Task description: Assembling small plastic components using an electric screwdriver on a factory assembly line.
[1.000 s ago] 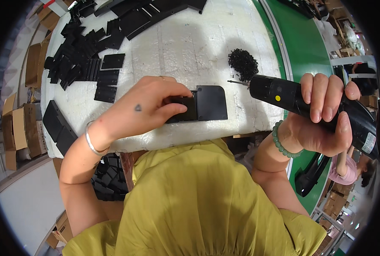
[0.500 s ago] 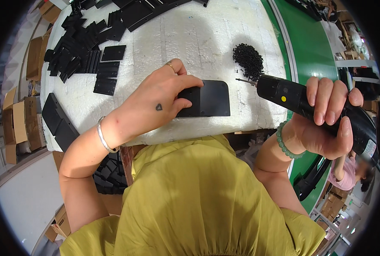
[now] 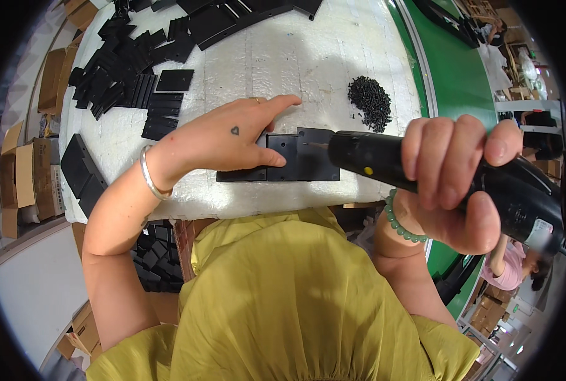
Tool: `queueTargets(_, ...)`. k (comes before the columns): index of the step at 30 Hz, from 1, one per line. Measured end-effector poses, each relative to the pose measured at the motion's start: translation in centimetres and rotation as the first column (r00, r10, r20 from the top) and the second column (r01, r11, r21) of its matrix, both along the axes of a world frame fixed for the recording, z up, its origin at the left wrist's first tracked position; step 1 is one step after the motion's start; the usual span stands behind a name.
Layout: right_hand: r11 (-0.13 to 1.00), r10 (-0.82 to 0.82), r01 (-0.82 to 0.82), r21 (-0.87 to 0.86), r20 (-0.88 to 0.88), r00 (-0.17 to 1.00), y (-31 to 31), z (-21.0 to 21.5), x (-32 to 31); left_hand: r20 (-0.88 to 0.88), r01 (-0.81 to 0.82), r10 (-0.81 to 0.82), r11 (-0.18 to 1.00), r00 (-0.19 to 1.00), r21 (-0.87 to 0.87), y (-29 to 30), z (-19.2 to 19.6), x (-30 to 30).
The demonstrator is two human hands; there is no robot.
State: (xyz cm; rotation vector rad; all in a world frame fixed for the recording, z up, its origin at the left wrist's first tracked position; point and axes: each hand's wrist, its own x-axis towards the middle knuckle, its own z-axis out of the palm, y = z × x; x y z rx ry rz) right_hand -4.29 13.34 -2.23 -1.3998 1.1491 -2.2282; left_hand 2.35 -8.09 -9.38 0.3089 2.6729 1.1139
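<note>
Firmly, the right hand (image 3: 454,184) grips a black power screwdriver (image 3: 422,168), its tip on the black plate (image 3: 295,157) pinned flat beneath the left hand (image 3: 232,140); a slipping bit could stab nearby fingertips.

Layout, taken from the plate (image 3: 308,162) I hold on the table (image 3: 283,57). My left hand (image 3: 232,136) lies on the plate's left part. My right hand (image 3: 454,184) is to its right, gripping the driver (image 3: 435,171), whose tip touches the plate. Screw pile (image 3: 370,101): behind and right. Loose plates (image 3: 124,82): behind and left. Conveyor (image 3: 454,76): far right, beside the table. Boxes (image 3: 29,171): far left, below table level.
</note>
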Motion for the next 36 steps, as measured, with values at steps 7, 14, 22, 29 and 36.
queueTargets(7,0.992,-0.066,0.057,0.112,0.080,0.995,-2.1,-0.6,2.0,-0.004,-0.106,0.106,0.993,0.994,-0.045,0.6,-1.0,1.0)
queueTargets(14,0.987,0.029,-0.028,0.159,-0.004,1.000,-3.1,-1.2,1.4,0.217,-0.117,0.115,0.993,0.969,0.000,1.3,0.0,0.7)
queueTargets(22,0.974,0.006,-0.006,0.228,0.001,1.000,-4.5,-1.2,1.7,0.166,-0.115,0.110,0.993,0.980,0.017,1.2,-1.1,0.8)
queueTargets(29,0.950,0.008,0.022,0.310,-0.094,0.996,-5.5,-1.1,2.3,0.190,-0.119,0.119,0.993,0.975,-0.011,1.3,-0.7,0.8)
queueTargets(36,0.951,0.002,0.030,0.308,-0.104,0.995,-5.8,-1.4,2.2,0.135,-0.123,0.119,0.992,0.984,0.020,1.3,-1.2,1.1)
